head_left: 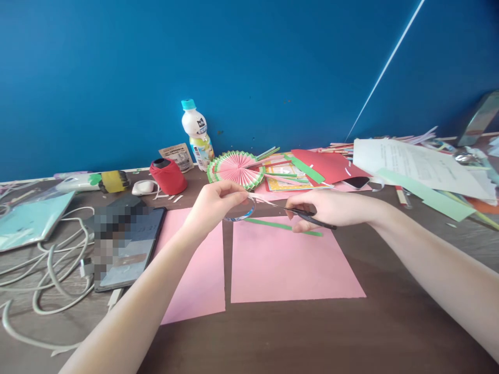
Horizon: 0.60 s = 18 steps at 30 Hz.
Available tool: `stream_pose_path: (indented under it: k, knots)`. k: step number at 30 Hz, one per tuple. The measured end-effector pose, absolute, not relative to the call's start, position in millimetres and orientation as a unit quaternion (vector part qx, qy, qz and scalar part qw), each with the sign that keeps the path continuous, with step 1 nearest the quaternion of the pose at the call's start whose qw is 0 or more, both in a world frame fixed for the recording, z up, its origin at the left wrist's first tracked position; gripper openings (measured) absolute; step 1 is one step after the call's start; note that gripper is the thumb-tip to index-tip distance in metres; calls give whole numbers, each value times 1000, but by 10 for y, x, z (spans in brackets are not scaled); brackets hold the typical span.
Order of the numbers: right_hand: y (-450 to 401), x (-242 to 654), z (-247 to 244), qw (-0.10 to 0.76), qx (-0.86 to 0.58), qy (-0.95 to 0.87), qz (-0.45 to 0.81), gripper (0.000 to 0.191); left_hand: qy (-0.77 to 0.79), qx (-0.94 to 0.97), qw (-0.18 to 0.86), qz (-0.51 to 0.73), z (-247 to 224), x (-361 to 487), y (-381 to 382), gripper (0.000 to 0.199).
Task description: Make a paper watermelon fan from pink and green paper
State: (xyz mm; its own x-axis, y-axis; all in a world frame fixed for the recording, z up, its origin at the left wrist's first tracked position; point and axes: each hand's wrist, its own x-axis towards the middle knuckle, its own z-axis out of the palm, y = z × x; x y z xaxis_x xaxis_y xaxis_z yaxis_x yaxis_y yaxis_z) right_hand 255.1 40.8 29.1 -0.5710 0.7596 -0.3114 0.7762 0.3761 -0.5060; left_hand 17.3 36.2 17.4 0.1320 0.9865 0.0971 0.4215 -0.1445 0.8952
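Observation:
My left hand is closed in a pinch on a roll of tape, whose thin ring hangs below my fingertips. A narrow whitish strip of tape stretches from it to the right. My right hand is closed around black-handled scissors, their blades pointing left toward the strip. Whether the blades touch the tape I cannot tell. Beneath my hands lie a pink paper sheet with a thin green paper strip across its top, and another pink sheet to its left.
A tablet and white cables lie at left. Along the blue wall stand a bottle, a red-wrapped roll and a pleated paper fan. Red paper and printed sheets pile up at right.

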Motion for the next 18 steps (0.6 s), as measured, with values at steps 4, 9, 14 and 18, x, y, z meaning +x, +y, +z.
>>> stream_pose_path:
  k: [4,9,14,18]
  knots:
    - [391,2539,274,1,463,827,-318,33,551,621,382,406,135,217,355,12]
    - [383,2536,280,10,460,828,-319,40,556,620,378,405,120,243,353,11]
    - [378,2525,270,22,454,835,-311,47,549,613,388,415,118,240,357,9]
    - [399,2547,234,35,453,838,-304,46,550,604,399,417,118,247,345,9]
